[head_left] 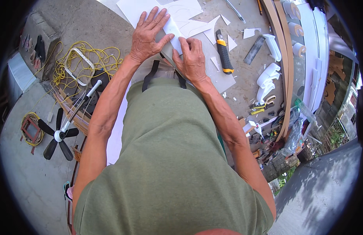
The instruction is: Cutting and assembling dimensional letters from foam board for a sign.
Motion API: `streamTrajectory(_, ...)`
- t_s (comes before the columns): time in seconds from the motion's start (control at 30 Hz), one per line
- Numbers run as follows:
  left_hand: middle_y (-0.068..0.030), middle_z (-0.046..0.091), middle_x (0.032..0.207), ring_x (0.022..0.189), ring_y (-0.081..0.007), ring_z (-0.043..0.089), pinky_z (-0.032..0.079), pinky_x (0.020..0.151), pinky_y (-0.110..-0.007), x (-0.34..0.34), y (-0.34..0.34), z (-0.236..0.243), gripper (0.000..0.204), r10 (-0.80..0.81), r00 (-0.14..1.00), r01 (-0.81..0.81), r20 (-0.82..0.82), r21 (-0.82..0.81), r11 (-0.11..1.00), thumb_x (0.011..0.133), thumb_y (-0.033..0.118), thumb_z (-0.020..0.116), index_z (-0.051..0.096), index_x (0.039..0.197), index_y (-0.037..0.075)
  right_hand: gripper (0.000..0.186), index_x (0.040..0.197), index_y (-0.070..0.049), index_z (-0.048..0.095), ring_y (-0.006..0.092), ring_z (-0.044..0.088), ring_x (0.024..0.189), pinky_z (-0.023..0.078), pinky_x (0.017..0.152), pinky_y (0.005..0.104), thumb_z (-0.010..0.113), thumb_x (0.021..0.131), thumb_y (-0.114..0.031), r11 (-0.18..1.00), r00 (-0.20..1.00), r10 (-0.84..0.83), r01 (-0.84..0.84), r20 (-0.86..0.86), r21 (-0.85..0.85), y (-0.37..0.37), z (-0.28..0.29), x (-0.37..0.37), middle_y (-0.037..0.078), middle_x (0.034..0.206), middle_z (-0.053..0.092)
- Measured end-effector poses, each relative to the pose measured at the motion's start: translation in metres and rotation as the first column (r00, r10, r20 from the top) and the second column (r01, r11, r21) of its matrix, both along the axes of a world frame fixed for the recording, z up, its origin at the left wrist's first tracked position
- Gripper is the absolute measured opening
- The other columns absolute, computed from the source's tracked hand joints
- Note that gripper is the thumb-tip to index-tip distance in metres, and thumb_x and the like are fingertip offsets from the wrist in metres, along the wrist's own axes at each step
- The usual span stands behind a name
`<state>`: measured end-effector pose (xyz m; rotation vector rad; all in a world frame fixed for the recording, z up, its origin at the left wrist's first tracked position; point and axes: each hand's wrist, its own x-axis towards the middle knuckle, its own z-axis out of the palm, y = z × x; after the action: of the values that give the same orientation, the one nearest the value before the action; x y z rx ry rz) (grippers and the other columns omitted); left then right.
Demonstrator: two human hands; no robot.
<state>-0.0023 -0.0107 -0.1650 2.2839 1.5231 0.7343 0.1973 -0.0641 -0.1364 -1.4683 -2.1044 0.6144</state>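
Observation:
My left hand (151, 37) lies flat, fingers stretched, on a white sheet (132, 9) near the table's front edge. My right hand (192, 60) has its fingers curled, with thumb and forefinger closed at the near end of a folded white strip (172, 30). Whether the strip is part of the sheet, I cannot tell. Right of that hand, a utility knife (224, 53) with a black and yellow handle rests on a grey board (222, 81). White cut pieces (193, 27) with curved and pointed outlines lie beyond my hands.
Rightward on the table (244, 84) are a dark flat bar (254, 50), curled white strips (267, 80), yellow-handled scissors (263, 105) and long brown strips (285, 78). White rolls (293, 11) stand beyond. Left, on the floor, are a tangled yellow cord (85, 53) and a black-bladed fan (58, 135).

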Motion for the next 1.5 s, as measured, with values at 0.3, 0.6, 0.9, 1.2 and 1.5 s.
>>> streamTrajectory(0.3,-0.0062,0.053,0.155,0.151,-0.0254,0.039,0.024,0.126,-0.048,-0.002,0.0,-0.0009,0.063,-0.014,1.0,0.015,0.026,-0.022,1.0,0.09,0.035,0.077,0.059,0.146,0.013,0.046,0.123,0.003,0.059,0.0345,0.056,0.098,0.051,0.082,0.0434,0.075,0.082,-0.012,1.0,1.0,0.014,-0.014,-0.006,0.012,0.0004,-0.0039,0.0005,0.019,0.106,0.054)
streamTrajectory(0.6,-0.006,0.054,0.155,0.151,-0.0258,0.04,0.024,0.126,-0.048,0.0003,-0.0004,0.0001,0.062,-0.001,1.0,0.001,0.021,-0.022,1.0,0.089,0.035,0.077,0.061,0.145,0.012,0.047,0.122,0.003,0.06,0.0342,0.057,0.097,0.051,0.081,0.0434,0.076,0.081,-0.01,1.0,1.0,-0.002,0.002,-0.013,0.02,0.0014,-0.0044,0.0,0.018,0.106,0.054)
streamTrajectory(0.9,-0.0055,0.055,0.154,0.15,-0.0256,0.04,0.024,0.126,-0.047,-0.0009,0.0009,0.0002,0.061,-0.004,1.0,0.005,0.027,-0.033,0.999,0.089,0.036,0.076,0.062,0.144,0.012,0.047,0.122,0.002,0.06,0.0342,0.057,0.098,0.051,0.081,0.0429,0.076,0.08,-0.011,1.0,1.0,0.0,0.0,-0.012,0.016,0.002,-0.0044,0.0004,0.018,0.106,0.054)
streamTrajectory(1.2,-0.0052,0.055,0.154,0.151,-0.025,0.04,0.024,0.126,-0.047,0.0,0.0009,-0.0002,0.062,0.001,1.0,-0.001,0.013,-0.035,0.999,0.089,0.036,0.076,0.061,0.145,0.013,0.047,0.123,0.002,0.06,0.0341,0.057,0.098,0.051,0.081,0.0429,0.076,0.08,-0.012,1.0,1.0,-0.004,0.004,-0.016,0.012,0.0013,-0.0056,0.0007,0.019,0.107,0.055)
streamTrajectory(1.5,-0.0058,0.054,0.155,0.151,-0.0259,0.04,0.025,0.125,-0.048,0.0016,0.0003,0.0003,0.064,-0.001,1.0,0.001,0.0,-0.027,1.0,0.088,0.033,0.078,0.06,0.146,0.012,0.046,0.122,0.002,0.06,0.0341,0.056,0.098,0.051,0.081,0.0432,0.076,0.081,-0.012,1.0,1.0,0.001,-0.001,-0.01,0.002,0.0016,-0.0042,0.0011,0.018,0.107,0.055)
